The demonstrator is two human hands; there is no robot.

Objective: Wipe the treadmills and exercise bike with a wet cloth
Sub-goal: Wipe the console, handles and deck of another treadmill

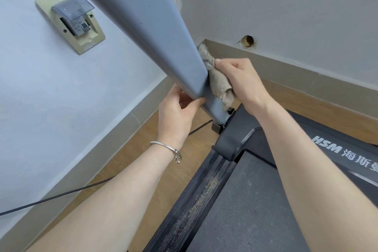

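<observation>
A grey treadmill upright post (143, 26) slants down from the top of the view to its black base bracket (219, 124). My right hand (241, 84) grips a crumpled beige cloth (218, 82) and presses it against the right side of the post near its lower end. My left hand (178, 112), with a silver bangle at the wrist, holds the post from the left, thumb under its lower edge. The black treadmill deck (245, 200) with a dusty side rail (196, 200) fills the lower right.
A beige wall socket (71, 22) with a clear flip cover sits on the left wall. A black cable (61, 194) runs along the wooden floor (159, 159) beside the skirting. A small hole (248, 41) marks the far wall. The post stands close to the room corner.
</observation>
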